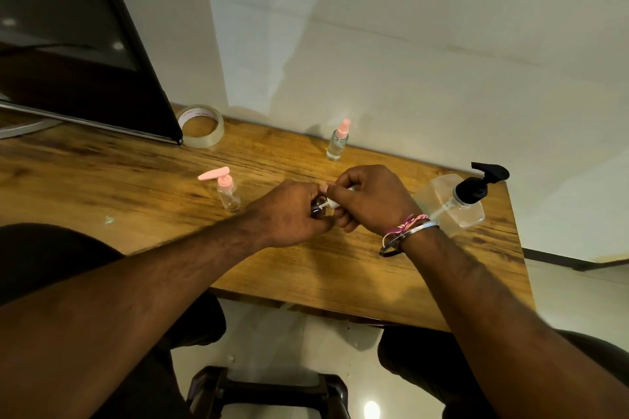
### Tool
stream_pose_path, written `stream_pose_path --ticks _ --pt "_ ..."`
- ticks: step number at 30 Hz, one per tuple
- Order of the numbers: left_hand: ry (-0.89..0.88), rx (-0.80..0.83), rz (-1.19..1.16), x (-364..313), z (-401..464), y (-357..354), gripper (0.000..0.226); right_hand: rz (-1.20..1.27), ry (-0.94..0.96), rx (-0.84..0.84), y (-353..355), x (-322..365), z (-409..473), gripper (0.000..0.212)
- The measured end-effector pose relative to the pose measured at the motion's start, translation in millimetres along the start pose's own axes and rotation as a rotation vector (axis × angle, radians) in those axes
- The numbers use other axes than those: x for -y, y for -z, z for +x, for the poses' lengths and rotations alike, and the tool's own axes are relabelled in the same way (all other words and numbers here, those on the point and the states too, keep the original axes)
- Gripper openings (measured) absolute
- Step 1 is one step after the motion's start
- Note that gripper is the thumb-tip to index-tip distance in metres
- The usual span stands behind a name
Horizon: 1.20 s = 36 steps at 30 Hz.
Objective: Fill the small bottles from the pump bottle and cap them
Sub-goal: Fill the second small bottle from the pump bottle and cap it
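My left hand (295, 209) grips a small clear bottle (319, 209) over the middle of the wooden table (136, 180); most of the bottle is hidden in my fist. My right hand (369, 197) pinches a white cap (335, 203) at the bottle's mouth. A clear pump bottle with a black pump head (459, 201) stands just right of my right wrist. A small clear bottle with a pink pump top (227, 190) stands left of my hands. Another small bottle with a pink spray top (338, 141) stands near the wall.
A roll of clear tape (201, 126) lies at the back left beside a dark monitor (75, 44). The table's right edge runs close behind the pump bottle. A dark stool (269, 391) and the floor show below the table's front edge.
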State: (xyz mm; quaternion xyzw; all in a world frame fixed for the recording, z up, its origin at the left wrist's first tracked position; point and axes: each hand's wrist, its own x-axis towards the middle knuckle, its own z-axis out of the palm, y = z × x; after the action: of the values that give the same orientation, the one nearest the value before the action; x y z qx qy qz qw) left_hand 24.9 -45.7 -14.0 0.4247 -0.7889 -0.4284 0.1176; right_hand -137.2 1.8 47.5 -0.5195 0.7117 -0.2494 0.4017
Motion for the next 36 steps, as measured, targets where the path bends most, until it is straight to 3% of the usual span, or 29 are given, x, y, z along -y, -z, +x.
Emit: stream_pose_path --ticks 4,9,14,19,22,27,36 --pt "-0.012 -0.034 -0.069 2 2 -5 0.028 -0.103 0.138 -0.037 10 -1 3 0.009" --pt "0.002 -0.023 -0.149 6 2 -7 0.034 -0.210 0.272 -0.076 16 -1 -1 0.018" --pt "-0.062 -0.072 -0.118 5 2 -6 0.044 -0.097 0.301 -0.187 26 2 -3 0.025" --pt "-0.126 -0.101 -0.095 16 3 -13 0.045 0.252 0.306 -0.273 25 4 -3 0.045" --pt "-0.131 -0.099 -0.005 20 1 -18 0.050 0.379 0.325 -0.365 28 6 -2 0.047" --pt "-0.154 -0.300 0.018 18 8 -15 0.048 0.406 0.325 -0.476 32 3 0 0.041" --pt "-0.016 -0.393 -0.053 28 16 -13 0.043 0.304 0.321 -0.581 32 4 -3 0.036"
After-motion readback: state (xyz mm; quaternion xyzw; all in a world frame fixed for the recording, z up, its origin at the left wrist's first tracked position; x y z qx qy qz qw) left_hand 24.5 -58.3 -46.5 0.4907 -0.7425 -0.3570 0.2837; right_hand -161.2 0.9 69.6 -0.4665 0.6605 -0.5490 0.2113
